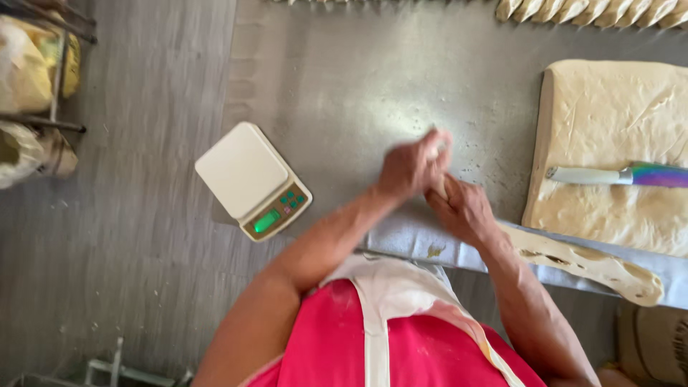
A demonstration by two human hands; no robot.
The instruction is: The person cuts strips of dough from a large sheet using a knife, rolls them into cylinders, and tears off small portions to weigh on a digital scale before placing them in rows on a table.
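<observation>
Dough piece, gripped between the closed fingers of left hand and right hand above the bench, remains partly shaped; dough slab and knife lie beside, twisted pieces finished beyond.

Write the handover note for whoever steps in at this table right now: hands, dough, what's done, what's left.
Left hand: closed on a small piece of dough, blurred with motion.
Right hand: pressed against it from below, gripping the same piece.
Dough slab: on the steel table to the right, a knife lying on it.
Cut strip: along the table's near edge.
Scale: left of the hands, platform bare.
Done: twisted pieces lined up at the far edge.
Left: most of the slab is uncut; the strip is unshaped.
</observation>
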